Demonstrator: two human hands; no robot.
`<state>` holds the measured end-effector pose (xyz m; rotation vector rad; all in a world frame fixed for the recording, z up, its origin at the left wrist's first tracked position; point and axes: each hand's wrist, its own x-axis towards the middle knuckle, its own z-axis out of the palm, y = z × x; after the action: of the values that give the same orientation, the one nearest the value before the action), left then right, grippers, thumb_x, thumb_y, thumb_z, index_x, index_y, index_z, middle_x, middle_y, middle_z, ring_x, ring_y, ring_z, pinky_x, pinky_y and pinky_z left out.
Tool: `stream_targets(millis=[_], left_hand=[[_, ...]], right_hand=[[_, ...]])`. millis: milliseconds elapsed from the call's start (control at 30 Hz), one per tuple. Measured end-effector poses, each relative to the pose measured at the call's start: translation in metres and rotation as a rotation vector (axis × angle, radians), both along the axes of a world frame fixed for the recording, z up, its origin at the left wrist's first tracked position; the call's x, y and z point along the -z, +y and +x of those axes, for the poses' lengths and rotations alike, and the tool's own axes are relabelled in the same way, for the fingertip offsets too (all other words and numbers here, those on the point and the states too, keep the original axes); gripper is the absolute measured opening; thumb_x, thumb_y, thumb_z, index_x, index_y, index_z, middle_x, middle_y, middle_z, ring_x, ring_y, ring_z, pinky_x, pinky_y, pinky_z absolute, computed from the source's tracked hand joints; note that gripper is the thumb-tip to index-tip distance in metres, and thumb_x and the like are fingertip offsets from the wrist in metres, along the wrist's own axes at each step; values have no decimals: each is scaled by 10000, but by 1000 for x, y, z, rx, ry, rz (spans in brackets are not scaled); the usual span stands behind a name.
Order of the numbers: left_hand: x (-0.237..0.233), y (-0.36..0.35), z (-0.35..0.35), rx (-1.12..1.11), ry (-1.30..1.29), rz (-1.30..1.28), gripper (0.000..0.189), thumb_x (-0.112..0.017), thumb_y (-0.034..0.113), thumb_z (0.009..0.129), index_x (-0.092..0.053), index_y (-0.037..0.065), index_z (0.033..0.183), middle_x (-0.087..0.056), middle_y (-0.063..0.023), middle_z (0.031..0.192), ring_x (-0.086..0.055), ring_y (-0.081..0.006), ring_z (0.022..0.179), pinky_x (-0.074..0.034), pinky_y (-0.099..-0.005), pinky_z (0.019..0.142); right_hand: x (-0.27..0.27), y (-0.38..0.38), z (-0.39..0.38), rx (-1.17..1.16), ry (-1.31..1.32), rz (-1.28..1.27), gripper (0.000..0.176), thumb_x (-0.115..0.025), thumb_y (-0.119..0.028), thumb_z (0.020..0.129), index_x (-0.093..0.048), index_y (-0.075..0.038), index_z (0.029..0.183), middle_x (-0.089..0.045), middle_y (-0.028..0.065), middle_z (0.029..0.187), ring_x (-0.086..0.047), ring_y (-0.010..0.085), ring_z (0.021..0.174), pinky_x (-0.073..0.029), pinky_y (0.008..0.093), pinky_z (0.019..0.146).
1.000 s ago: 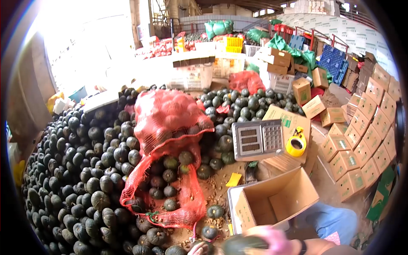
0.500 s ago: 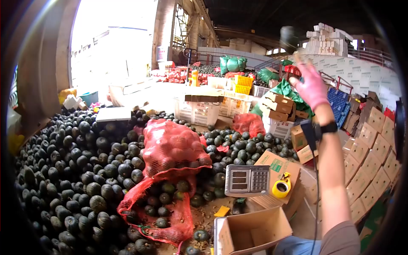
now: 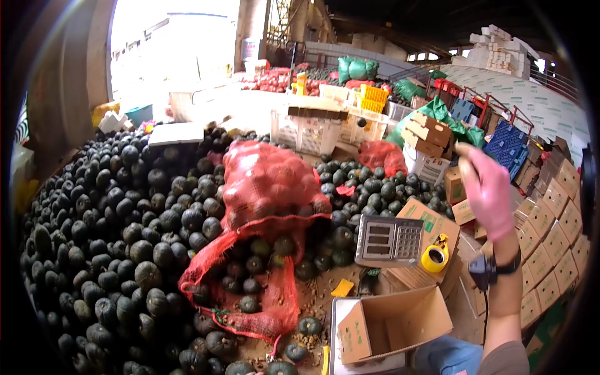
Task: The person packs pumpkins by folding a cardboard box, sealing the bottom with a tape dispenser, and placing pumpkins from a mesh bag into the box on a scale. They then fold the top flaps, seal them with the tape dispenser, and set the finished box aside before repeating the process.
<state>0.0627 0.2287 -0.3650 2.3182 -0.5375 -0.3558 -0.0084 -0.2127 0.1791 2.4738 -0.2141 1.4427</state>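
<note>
Right hand (image 3: 490,197) raised, likely releasing; grip loosely open, apparently empty; lowering needs clearance past carton (image 3: 354,335) edge; left hand (image 3: 255,373) grip: cannot tell.

The head camera looks forward and down from above the open cardboard carton (image 3: 394,325), close below at the lower edge, with the right hand (image 3: 489,190) also near the lens. Its wide, dark-rimmed view centres around the red mesh sack (image 3: 265,181) and reaches to the distant white foam boxes (image 3: 497,50), upper right.
</note>
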Motion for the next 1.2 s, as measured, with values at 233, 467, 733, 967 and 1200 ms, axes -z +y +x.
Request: stream_targets(millis=[233,467,733,967,1200], left_hand=[[27,11,-18,49,-81,213,536,-737,508,763,-693,200,1200,-573,-146,1333,-504,-416,1208,-450,-527,1009],[-3,0,-10,67,-203,148,483,-735,324,786,-645,87,1197,-588,-135,1291,-544,-373,1161,-464,-498,972],[15,10,-19,80,-151,257,534,-784,349,725,-652,143,1200,-531,-97,1382,-481,-336,1220,-422,-479,960],[10,8,-18,-165,-28,-4,416,-720,132,818,-638,54,1218,-638,-152,1162,-579,-357,1106,-474,-414,997],[0,10,-15,-160,-65,23,373,-721,132,818,-661,76,1182,-652,-128,1131,-588,-335,1069,-483,-433,959]], right_hand=[[144,96,-63,-186,656,299,322,-693,-55,813,-691,-15,1132,-692,121,828,-655,278,644,-540,375,606],[258,161,-92,-598,1055,962,359,-637,-23,809,-679,-5,1165,-720,128,896,-708,295,782,-584,355,712],[473,182,-124,-418,1760,1517,440,-553,-146,963,-538,-49,1393,-689,179,1135,-675,304,1040,-538,375,966],[551,205,-53,-155,1004,2040,726,-804,-232,845,-442,-32,1442,-583,160,1328,-590,229,1178,-498,346,1010],[559,246,25,-177,916,1790,449,-879,-273,685,-736,-9,1020,-758,156,938,-726,254,892,-569,359,834]])
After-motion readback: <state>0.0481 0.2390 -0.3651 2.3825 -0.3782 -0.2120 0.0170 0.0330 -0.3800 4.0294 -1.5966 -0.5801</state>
